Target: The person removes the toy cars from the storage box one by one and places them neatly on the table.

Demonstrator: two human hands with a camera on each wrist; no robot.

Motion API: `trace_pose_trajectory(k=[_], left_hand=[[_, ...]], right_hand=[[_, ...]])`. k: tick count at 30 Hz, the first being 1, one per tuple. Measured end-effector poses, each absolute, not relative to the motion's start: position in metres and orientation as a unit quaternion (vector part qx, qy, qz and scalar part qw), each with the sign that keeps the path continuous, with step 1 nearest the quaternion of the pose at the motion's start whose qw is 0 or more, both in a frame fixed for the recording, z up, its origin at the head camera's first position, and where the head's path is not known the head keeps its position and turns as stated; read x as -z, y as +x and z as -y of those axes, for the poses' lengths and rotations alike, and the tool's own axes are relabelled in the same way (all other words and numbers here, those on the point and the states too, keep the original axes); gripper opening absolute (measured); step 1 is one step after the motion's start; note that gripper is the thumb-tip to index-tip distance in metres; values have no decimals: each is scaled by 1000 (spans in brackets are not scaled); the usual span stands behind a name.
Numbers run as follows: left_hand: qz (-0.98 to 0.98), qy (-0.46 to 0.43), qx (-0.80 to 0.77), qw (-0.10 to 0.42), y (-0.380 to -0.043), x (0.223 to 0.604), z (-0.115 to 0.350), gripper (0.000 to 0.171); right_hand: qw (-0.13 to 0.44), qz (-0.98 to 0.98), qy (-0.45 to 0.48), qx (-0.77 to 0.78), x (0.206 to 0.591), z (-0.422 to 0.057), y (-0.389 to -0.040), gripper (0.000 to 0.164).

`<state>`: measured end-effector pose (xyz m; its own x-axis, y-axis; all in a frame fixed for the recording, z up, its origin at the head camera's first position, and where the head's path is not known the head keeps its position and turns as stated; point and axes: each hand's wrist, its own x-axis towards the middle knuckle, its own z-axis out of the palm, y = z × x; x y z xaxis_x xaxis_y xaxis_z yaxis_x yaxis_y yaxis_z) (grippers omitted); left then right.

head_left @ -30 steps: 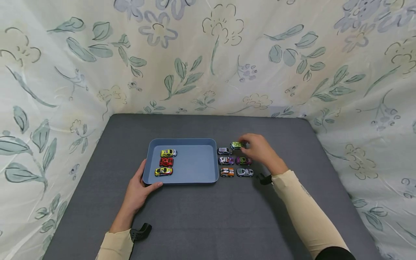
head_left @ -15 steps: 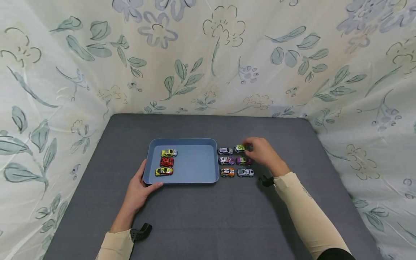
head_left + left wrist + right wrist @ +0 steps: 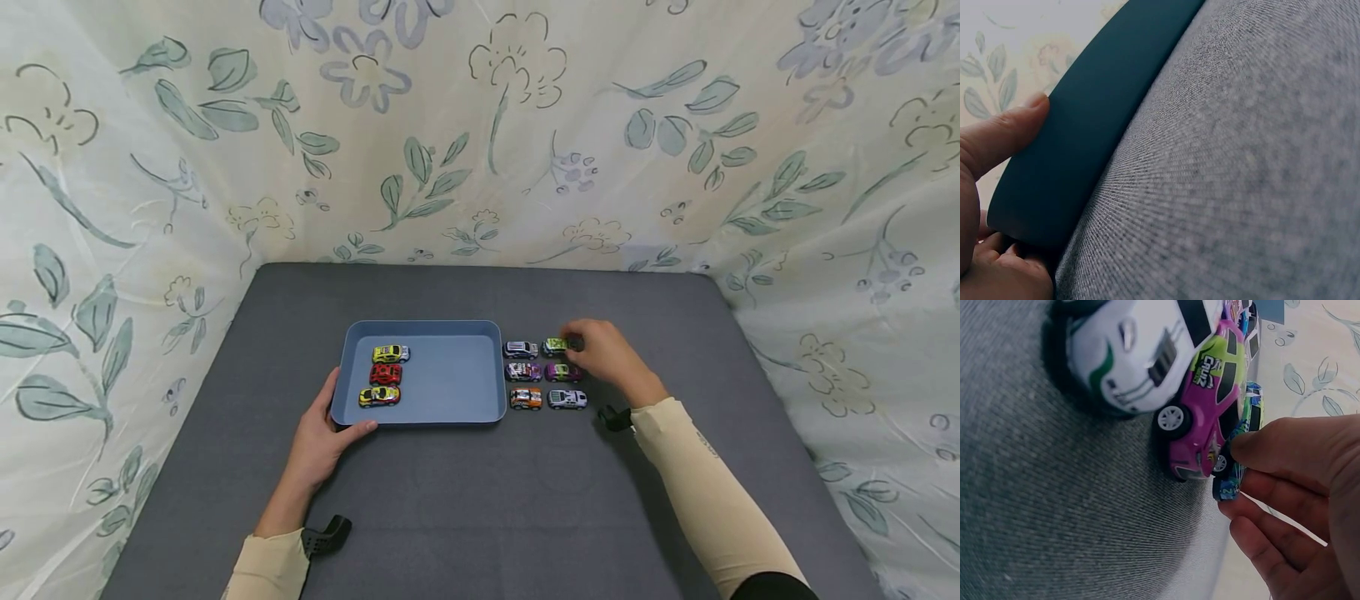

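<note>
A blue tray [image 3: 450, 392] on the grey table holds three toy cars in a column at its left: yellow-green [image 3: 390, 353], red [image 3: 385, 374] and yellow [image 3: 378, 395]. My left hand [image 3: 333, 419] grips the tray's front-left corner [image 3: 1079, 144], with the thumb [image 3: 997, 137] on the wall. Right of the tray stand several cars in two columns. My right hand [image 3: 581, 342] pinches the green car [image 3: 556, 344] at the far right of that group. In the right wrist view its fingertips [image 3: 1254, 447] touch the green car [image 3: 1242, 434], beside a purple car [image 3: 1207, 406] and a white car [image 3: 1141, 350].
Floral cloth walls [image 3: 480, 150] close in the table on the back and both sides. Other cars in the group: silver-blue [image 3: 520, 349], white-purple [image 3: 522, 371], orange [image 3: 525, 397]. Black wrist mounts [image 3: 324, 533] sit on both forearms.
My right hand has shifted the green car a little right and toward me, into line with the silver-blue car. The left hand and the tray have not moved.
</note>
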<state>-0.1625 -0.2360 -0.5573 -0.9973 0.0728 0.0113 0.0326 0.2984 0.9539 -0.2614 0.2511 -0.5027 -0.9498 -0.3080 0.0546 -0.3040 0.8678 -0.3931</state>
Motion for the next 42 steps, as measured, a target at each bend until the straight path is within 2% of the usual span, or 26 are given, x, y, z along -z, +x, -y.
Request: trace_pose_trajectory(k=[33, 42], left_hand=[[-795, 30, -605, 22, -164, 558, 236, 115], [-798, 29, -601, 21, -164, 558, 236, 115]], right_hand=[[27, -966, -147, 212, 507, -250, -263, 27], [18, -964, -140, 226, 502, -249, -261, 32]])
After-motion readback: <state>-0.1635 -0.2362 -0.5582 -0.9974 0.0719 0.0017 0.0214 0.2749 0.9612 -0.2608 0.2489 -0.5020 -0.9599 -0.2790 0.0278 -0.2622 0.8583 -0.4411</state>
